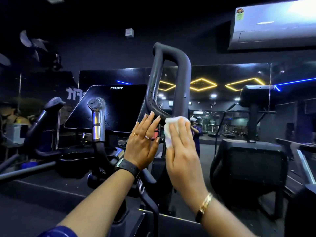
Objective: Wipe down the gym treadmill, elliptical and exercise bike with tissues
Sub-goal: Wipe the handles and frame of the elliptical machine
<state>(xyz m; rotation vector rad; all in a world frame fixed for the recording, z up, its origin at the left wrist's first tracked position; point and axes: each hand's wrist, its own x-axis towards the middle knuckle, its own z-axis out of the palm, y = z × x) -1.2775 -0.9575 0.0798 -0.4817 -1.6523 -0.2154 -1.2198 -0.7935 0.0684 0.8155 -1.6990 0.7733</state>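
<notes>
A black looped handlebar [183, 74] of an elliptical rises at the centre of the view. My right hand [183, 151] presses a crumpled white tissue [168, 129] against the lower part of the loop, fingers straight over the tissue. My left hand [145, 141] is flat with straight fingers, its fingertips touching the loop's lower left bar. To the left is the machine's dark console screen [118, 106], with a grip handle [96, 117] bearing silver sensor plates in front of it.
Another grip handle [53, 103] stands further left. A second black machine [254, 151] with its own console stands at the right. A wall mirror [222, 100] behind reflects yellow and blue lights. An air conditioner [273, 26] hangs at the upper right.
</notes>
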